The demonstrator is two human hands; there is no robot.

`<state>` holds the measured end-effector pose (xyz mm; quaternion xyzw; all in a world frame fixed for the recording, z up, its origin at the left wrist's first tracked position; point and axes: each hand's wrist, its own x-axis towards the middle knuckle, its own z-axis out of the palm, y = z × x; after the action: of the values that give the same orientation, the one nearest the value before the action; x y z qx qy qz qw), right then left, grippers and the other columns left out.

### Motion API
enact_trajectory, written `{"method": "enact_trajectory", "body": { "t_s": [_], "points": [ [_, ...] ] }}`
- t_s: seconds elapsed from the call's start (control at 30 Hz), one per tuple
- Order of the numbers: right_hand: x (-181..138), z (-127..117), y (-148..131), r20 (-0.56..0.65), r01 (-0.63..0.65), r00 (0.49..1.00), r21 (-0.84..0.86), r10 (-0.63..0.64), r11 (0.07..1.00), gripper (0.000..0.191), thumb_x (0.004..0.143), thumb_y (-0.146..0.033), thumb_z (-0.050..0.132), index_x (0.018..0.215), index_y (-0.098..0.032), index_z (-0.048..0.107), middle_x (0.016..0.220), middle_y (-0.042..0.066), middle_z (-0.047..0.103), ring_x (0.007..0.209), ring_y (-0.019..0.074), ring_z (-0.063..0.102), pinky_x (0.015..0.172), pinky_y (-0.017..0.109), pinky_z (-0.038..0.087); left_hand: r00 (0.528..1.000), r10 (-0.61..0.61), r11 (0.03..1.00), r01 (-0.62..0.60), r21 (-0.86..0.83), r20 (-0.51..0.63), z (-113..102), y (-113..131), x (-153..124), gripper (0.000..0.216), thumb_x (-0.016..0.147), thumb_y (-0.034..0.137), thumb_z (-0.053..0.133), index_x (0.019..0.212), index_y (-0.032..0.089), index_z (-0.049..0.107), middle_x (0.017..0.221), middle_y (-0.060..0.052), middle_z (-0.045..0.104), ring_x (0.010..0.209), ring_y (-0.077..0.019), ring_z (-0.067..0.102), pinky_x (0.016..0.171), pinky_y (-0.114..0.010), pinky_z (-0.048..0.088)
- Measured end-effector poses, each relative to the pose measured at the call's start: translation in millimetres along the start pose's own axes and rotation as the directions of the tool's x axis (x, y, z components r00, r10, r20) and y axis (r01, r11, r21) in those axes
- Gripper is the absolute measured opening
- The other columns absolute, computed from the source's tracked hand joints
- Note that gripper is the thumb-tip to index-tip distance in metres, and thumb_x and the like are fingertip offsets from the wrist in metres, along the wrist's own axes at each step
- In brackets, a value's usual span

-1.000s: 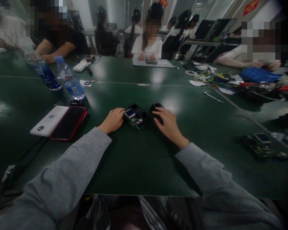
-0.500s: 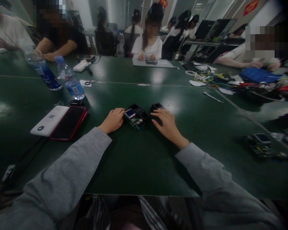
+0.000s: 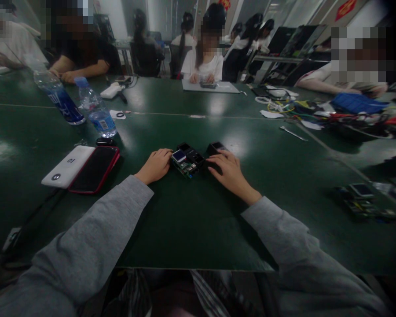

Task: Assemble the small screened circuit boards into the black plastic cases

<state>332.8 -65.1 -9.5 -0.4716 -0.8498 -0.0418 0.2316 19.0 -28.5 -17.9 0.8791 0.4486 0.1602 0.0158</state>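
I have my left grip [image 3: 156,165] palm-down, fingers bent at the edge of the circuit board [image 3: 187,169] (whether they hold it, I can't tell from here). My right grip [image 3: 229,171] arches half-open, apparently empty, by a boxy black piece [image 3: 214,147]. Between them, the board lies against an angular black case [image 3: 194,155] on the glossy green table [image 3: 191,220].

- Setting: a shared electronics workroom, part workshop, part office.
- Table [image 3: 191,224]: long and green, with several people [image 3: 202,66] seated around it.
- Circuit boards [image 3: 186,168]: bare, with small screens, lying on the tabletop.
- Cables [image 3: 284,106]: a multicoloured tangle at right, near a slim metal tool [image 3: 293,134].
- Background: black chairs [image 3: 147,58], another desk [image 3: 273,58] and glass panels [image 3: 166,21], with more people seated.
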Motion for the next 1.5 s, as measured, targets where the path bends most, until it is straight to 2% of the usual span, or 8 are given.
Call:
{"method": "enact_trajectory", "body": {
  "t_s": [0.23, 0.57, 1.5],
  "points": [
    [0.2, -0.6, -0.2, 0.003, 0.001, 1.000, 0.021, -0.001, 1.000, 0.023, 0.096, -0.031, 0.054, 0.116, -0.027, 0.064, 0.122, 0.004, 0.067, 0.137, 0.0323, 0.040, 0.103, 0.056, 0.035, 1.000, 0.005, 1.000, -0.005, 0.012, -0.009, -0.4, 1.2, 0.1, 0.037, 0.094, 0.017, 0.042, 0.130, 0.013, 0.052, 0.138, -0.013, 0.055, 0.129, -0.0261, 0.049, 0.106, -0.045, 0.043],
    [0.7, 3.3, 3.5, -0.035, 0.032, 0.999, 0.055, -0.030, 0.998, 0.023, 0.096, -0.029, 0.052, 0.113, -0.024, 0.066, 0.126, 0.005, 0.065, 0.139, 0.0287, 0.041, 0.110, 0.056, 0.034, 1.000, 0.001, 1.000, -0.001, 0.004, -0.001, -1.9, 1.3, -0.9, 0.038, 0.095, 0.018, 0.042, 0.131, 0.014, 0.052, 0.139, -0.013, 0.054, 0.130, -0.0258, 0.049, 0.107, -0.045, 0.042],
    [1.1, 2.1, 3.5, -0.044, 0.030, 0.999, 0.074, -0.027, 0.997, 0.021, 0.096, -0.029, 0.052, 0.110, -0.026, 0.067, 0.119, 0.004, 0.068, 0.137, 0.0295, 0.043, 0.106, 0.055, 0.036, 1.000, 0.001, 1.000, -0.001, -0.004, 0.001, -3.2, 2.2, -0.5, 0.037, 0.095, 0.017, 0.042, 0.131, 0.015, 0.052, 0.140, -0.013, 0.054, 0.131, -0.0259, 0.049, 0.108, -0.046, 0.042]
  ]
}}
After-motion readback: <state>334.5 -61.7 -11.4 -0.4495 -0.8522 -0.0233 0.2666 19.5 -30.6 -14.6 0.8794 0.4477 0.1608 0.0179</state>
